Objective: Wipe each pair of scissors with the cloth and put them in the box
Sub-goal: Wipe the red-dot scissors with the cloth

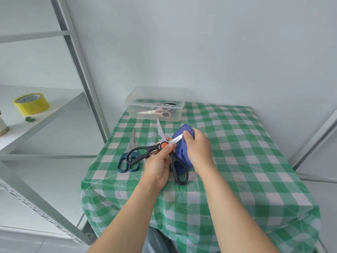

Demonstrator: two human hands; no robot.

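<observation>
My left hand [160, 164] pinches black-handled scissors [144, 152] at their orange pivot and holds them spread open above the table. One blade points up toward the box. My right hand [197, 149] grips a blue cloth [181, 152] folded around the other blade. Teal-handled scissors [128, 161] lie shut on the checked tablecloth to the left, partly under the black handle. A clear plastic box [155, 94] at the table's far edge holds orange-handled scissors [160, 112] and something dark behind them.
The small table carries a green and white checked cloth [246, 161] and stands against a white wall. A metal shelf frame [87, 84] rises close on the left, with a yellow tape roll [31, 104] on its shelf.
</observation>
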